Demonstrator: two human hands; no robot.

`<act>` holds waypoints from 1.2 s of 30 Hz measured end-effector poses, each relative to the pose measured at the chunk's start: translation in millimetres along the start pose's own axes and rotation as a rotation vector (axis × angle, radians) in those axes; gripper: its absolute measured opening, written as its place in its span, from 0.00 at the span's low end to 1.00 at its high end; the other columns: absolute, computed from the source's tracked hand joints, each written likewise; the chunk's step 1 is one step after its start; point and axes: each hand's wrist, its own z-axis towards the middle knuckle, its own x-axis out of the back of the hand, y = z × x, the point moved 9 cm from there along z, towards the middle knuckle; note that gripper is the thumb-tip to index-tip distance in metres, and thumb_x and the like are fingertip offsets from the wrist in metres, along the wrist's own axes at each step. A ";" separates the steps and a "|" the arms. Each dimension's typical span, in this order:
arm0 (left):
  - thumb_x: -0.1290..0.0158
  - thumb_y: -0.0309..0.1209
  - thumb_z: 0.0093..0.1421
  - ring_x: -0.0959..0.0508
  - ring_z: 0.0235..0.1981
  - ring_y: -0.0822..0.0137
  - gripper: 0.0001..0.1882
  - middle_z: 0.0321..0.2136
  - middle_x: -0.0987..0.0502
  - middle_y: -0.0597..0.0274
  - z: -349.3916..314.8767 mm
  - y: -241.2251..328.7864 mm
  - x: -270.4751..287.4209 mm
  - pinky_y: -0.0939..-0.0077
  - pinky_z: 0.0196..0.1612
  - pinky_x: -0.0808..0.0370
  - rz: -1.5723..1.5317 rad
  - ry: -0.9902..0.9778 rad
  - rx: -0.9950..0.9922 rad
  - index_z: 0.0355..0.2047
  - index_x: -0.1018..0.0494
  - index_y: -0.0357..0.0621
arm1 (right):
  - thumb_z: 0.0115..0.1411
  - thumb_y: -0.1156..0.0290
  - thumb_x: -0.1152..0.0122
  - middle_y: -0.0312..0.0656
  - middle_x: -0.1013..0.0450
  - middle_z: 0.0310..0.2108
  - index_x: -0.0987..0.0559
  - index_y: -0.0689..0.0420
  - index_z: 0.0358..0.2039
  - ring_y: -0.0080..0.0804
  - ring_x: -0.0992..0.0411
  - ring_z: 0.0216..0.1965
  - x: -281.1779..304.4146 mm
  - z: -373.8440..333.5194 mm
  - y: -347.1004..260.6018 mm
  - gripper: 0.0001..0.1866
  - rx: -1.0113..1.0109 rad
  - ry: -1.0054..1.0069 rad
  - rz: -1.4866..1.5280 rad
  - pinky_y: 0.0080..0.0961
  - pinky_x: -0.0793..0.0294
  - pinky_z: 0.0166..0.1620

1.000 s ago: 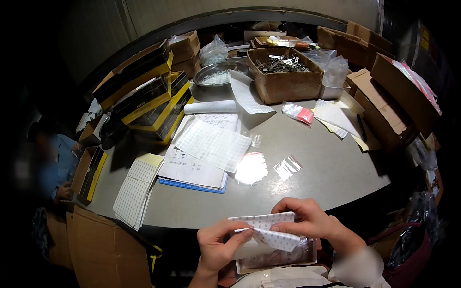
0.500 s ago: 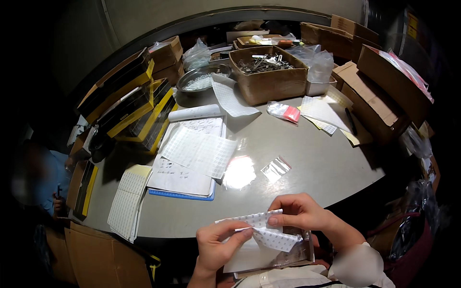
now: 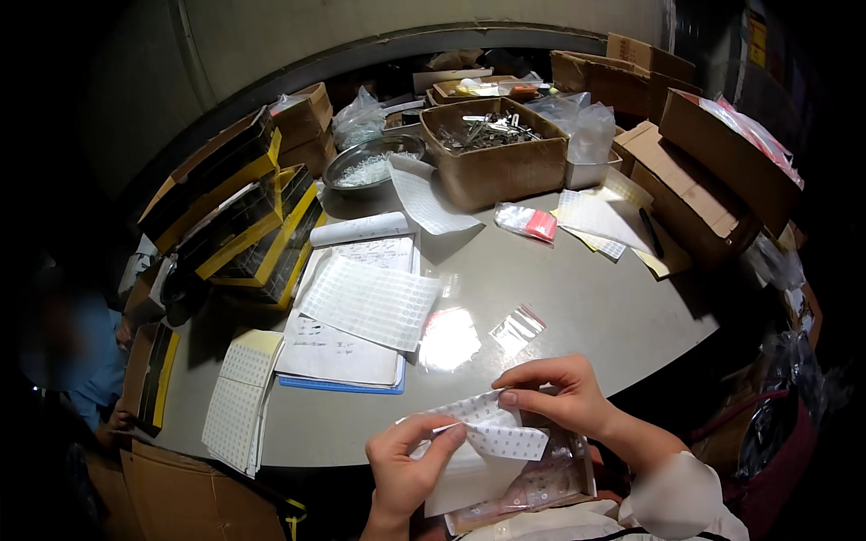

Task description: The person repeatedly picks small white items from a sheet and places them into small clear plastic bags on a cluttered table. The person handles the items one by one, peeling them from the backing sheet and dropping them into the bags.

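Note:
A white sheet of small printed stickers (image 3: 508, 443) is bent and folded over between my two hands, its plain white side hanging below. My left hand (image 3: 403, 462) pinches the fold between thumb and fingertips. At the sheet's upper right corner, my right hand (image 3: 561, 394) grips it between thumb and index finger. Under the sheet, close to my body, lies an open shallow box of clear plastic bags (image 3: 543, 485), partly covered by the sheet and my hands. Whether a single sticker is coming loose cannot be made out.
On the table lie small clear bags (image 3: 518, 330), a clipboard with papers (image 3: 338, 365) and a stack of sticker sheets (image 3: 238, 397). Farther back stand a carton of metal parts (image 3: 496, 167) and a metal bowl (image 3: 338, 171). Black-and-yellow boxes (image 3: 236, 239) line the left, where another person (image 3: 95, 361) sits.
The sheet has shifted slightly left and its folded flap has turned, uncovering more of the bags in the box. Both hands keep their pinch. The whole view has tilted slightly.

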 end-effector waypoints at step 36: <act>0.32 0.27 0.57 0.16 0.30 0.66 0.07 0.27 0.15 0.54 18.4 -24.2 15.6 0.74 0.36 0.23 0.198 0.221 0.060 0.33 0.16 0.36 | 0.51 0.73 0.34 0.45 0.27 0.31 0.20 0.57 0.38 0.43 0.25 0.32 -32.4 -10.3 -52.5 0.12 0.689 -0.028 -0.923 0.37 0.23 0.36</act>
